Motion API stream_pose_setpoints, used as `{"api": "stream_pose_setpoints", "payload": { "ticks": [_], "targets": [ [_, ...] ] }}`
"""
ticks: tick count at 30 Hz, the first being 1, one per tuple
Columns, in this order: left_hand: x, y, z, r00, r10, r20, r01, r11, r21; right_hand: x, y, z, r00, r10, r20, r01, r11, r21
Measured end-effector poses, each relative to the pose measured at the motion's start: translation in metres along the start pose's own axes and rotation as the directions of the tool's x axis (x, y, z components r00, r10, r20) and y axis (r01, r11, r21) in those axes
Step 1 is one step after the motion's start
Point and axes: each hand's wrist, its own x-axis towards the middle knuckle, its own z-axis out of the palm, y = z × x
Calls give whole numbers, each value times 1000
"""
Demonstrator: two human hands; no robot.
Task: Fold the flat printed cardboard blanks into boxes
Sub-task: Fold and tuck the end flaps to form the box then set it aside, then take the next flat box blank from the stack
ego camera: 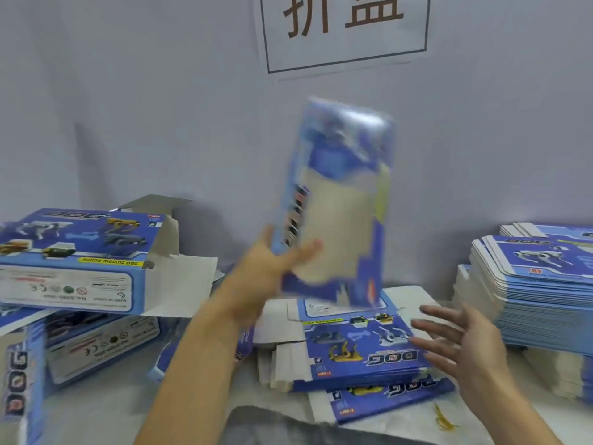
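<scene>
My left hand (269,271) grips a folded blue box (337,200) by its lower left edge and holds it upright in the air above the table; the box is blurred by motion. Its front shows a large pale window area. My right hand (459,345) hovers open, fingers spread, over the right edge of a small stack of flat blue printed blanks (356,348) lying in front of me. It holds nothing.
Folded blue boxes (80,261) lie piled at the left, some with open flaps. A tall stack of flat blanks (539,284) stands at the right. A white wall with a framed paper sign (346,33) rises behind the table.
</scene>
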Motion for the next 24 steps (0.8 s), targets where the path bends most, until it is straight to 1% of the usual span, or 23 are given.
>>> {"api": "stream_pose_setpoints", "payload": {
  "ticks": [1,2,3,4,5,6,7,8,9,10,12,13,14,15,18,21,23,24],
  "targets": [
    [5,10,-10,980,80,-183,-101,989,-110,0,1,3,1000,-12,10,12,999,-39],
    [9,18,-21,941,158,-301,-214,963,-165,0,2,6,1000,-30,10,30,997,-76],
    [10,21,-31,918,204,-339,-273,947,-169,0,4,10,999,-47,13,49,993,-111],
    [8,20,-38,923,214,-320,-269,953,-139,1,5,13,998,-65,18,67,987,-147],
    [5,17,-38,951,173,-255,-199,977,-81,2,6,15,997,-77,21,79,981,-178],
    [2,8,-36,981,94,-168,-96,995,-5,3,6,17,997,-80,16,82,976,-200],
    [0,-1,-28,996,7,-85,-1,997,72,4,7,18,997,-75,7,75,974,-214],
    [0,-11,-20,998,-55,-1,54,983,173,5,7,18,997,-75,1,73,970,-232],
    [0,-22,-9,991,-109,76,81,948,309,5,8,17,997,-78,0,76,964,-253],
    [3,-35,0,977,-161,141,77,879,470,6,9,17,996,-87,-3,82,957,-277],
    [4,-62,16,941,-266,211,32,687,726,7,11,15,994,-104,-10,96,944,-317],
    [3,-77,22,919,-326,220,21,600,799,7,12,14,994,-112,-12,102,937,-333],
    [0,-90,26,892,-392,224,22,534,845,7,12,13,993,-119,-14,107,933,-344],
    [-3,-100,30,872,-435,224,21,492,871,7,12,13,992,-124,-16,111,930,-349],
    [-7,-108,32,870,-447,208,23,457,889,8,13,13,990,-141,-27,123,929,-349],
    [-6,-103,34,828,-495,262,-55,394,917,11,14,13,987,-152,-43,130,935,-329],
    [-5,-103,36,827,-489,279,-103,356,929,13,15,12,987,-153,-57,128,940,-315],
    [-5,-103,35,830,-483,280,-105,357,928,14,15,11,985,-160,-60,135,943,-306]
  ]
}}
